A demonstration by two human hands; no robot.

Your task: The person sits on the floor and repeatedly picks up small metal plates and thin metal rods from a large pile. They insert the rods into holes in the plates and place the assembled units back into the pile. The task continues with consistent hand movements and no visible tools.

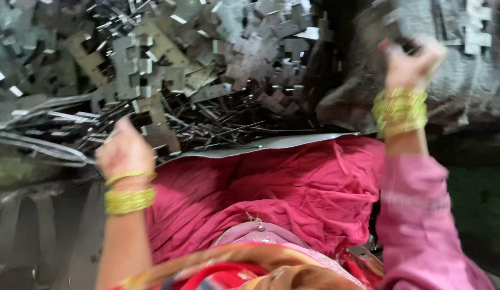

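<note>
Head view: left hand [125, 153] closes among thin metal strips [207, 121], sorting scrap. Right hand [414, 62], raised, grips a small blurred piece [392, 45]; next, likely a careful pull from the sharp heap.

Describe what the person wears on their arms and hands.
The left hand is bare, its wrist ringed by a thin gold bangle and a wider stack of glittery yellow-green bangles. The right hand is bare too, with a thick stack of matching bangles above a pink sleeve.
</note>
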